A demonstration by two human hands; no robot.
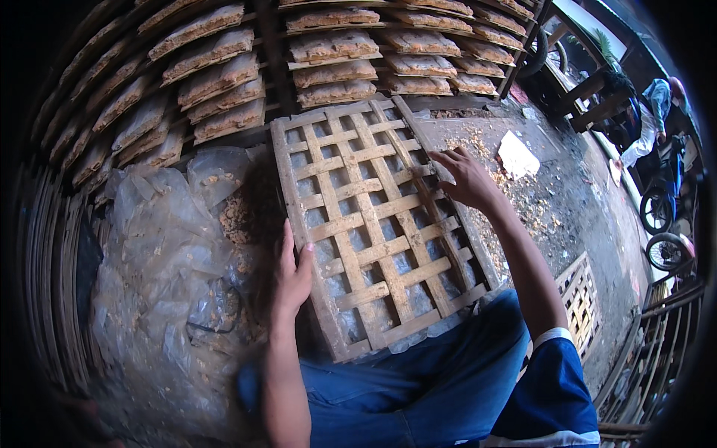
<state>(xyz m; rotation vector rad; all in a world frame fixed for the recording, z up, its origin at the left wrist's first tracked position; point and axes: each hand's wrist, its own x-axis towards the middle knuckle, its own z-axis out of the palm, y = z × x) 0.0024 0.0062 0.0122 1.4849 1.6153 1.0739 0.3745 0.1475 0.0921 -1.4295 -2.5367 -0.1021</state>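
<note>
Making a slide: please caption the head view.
Left hand and right hand at a wooden lattice frame, rows of slabs beyond.

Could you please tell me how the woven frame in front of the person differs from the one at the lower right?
The front woven frame has the left hand and right hand at its sides; the lower-right woven frame has neither.
The front frame shows nearly whole; the lower-right one is partly hidden by the sleeve.
Both have pale strips crossing in a lattice.
</note>
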